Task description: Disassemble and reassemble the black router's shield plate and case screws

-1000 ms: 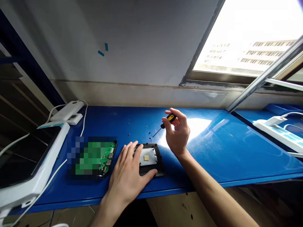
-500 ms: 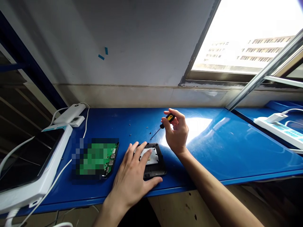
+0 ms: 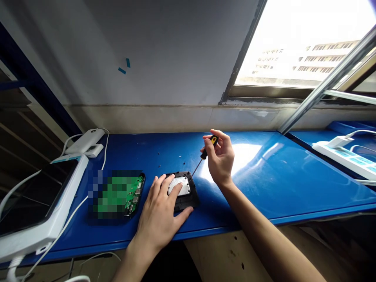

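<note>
A black casing with a silver metal plate lies on the blue table. My left hand rests over its left side with fingers spread, holding it down. In my right hand is a screwdriver with a black and yellow handle, gripped between thumb and fingers. Its shaft slants down to the casing's upper right corner, and the tip is near or on a screw position there. Several small dark screws are scattered behind the casing. Left of my left hand lies a green circuit board, partly pixelated.
A white device with a dark screen stands at the left, with white cables and a white box behind it. A white power strip lies at the right. A metal bar crosses before the window.
The screwdriver tip has moved from among the loose screws to the casing's upper right corner, its handle now more upright. My left hand and the casing have shifted slightly up and left in view.
</note>
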### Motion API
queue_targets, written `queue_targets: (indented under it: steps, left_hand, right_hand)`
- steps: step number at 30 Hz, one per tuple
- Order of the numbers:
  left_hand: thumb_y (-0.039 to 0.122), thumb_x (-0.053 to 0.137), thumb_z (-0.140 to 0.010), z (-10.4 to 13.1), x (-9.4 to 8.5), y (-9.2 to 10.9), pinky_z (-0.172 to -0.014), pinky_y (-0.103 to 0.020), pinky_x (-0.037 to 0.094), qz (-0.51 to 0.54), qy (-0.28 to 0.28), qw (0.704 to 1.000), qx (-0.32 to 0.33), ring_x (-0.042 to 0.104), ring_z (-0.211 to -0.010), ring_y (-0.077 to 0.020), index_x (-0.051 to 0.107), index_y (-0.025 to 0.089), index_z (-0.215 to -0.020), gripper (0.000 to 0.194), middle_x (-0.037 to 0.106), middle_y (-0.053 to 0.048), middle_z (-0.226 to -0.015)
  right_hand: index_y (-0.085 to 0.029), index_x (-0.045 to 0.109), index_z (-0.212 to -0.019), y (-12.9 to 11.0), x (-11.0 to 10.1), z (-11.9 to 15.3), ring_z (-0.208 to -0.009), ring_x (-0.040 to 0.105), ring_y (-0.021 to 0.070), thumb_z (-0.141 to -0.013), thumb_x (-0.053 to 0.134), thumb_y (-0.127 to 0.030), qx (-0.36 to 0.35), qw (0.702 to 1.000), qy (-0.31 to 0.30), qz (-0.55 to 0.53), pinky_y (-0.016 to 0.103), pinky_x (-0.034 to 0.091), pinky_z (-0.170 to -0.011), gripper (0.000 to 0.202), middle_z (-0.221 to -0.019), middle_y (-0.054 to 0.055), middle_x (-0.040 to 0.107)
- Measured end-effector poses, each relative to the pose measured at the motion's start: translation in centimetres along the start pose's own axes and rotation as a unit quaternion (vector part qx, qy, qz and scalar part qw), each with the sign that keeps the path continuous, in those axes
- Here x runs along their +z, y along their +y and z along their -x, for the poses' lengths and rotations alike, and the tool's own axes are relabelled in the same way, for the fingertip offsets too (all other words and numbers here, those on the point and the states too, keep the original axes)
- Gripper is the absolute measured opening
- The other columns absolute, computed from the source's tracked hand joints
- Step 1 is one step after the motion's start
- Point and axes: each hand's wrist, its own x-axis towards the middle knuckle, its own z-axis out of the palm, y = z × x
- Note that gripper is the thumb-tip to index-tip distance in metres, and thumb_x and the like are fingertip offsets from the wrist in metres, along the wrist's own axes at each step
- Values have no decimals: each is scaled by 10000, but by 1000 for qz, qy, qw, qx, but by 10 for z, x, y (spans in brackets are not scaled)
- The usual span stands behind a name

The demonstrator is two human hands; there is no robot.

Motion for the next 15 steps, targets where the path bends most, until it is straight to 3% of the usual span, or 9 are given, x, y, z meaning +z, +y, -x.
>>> queue_targets:
  steps: [5,15]
  left_hand:
    - [444,670,-907,2,1,-1,-1155,-649,413,-1,5,1000,13,440,-1430,-380,635,261,-1293,428,570,-102,-1475]
    - [319,655,-932,3,-2,-3,-1121,-610,468,25,22,998,46,419,-1420,-369,683,278,-1185,258,568,-77,-1439]
  right_hand:
    - [-272,613,-1161,0,1,3,-636,667,99,-943,654,-315,13,999,-37,-9,263,601,-573,227,-962,-6,700]
    - [-265,623,-1149,-8,2,6,-616,657,90,-930,667,-295,3,998,-52,-17,255,592,-554,225,-956,-10,701]
